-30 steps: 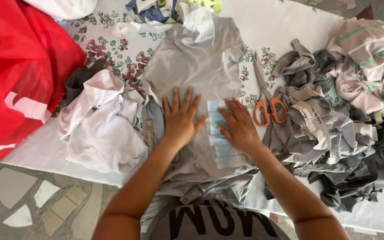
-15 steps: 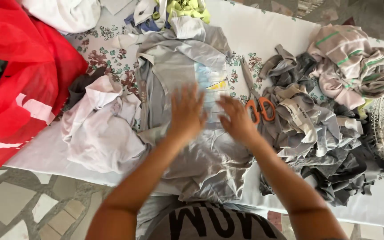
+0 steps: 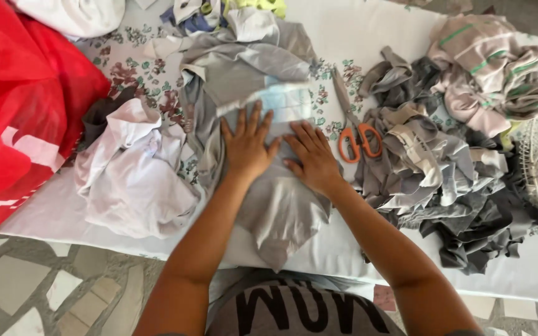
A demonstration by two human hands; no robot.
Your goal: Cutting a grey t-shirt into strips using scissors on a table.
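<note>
Both palms flat, fingers spread: left hand (image 3: 246,147) & right hand (image 3: 311,159) pressing grey cloth (image 3: 275,199) mid-table. Scissors (image 3: 357,135) just right, blades prob. shut. Risk: cloth bunching under uneven pressure; knuckles catching scissors.

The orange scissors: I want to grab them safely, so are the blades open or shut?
Shut. The orange-handled scissors lie flat on the floral cloth, blades together in one line, handles side by side, just right of the right hand.

red bag (image 3: 20,106) | orange-handled scissors (image 3: 357,138) | grey scrap pile (image 3: 449,186) | white cloth (image 3: 133,174)
</note>
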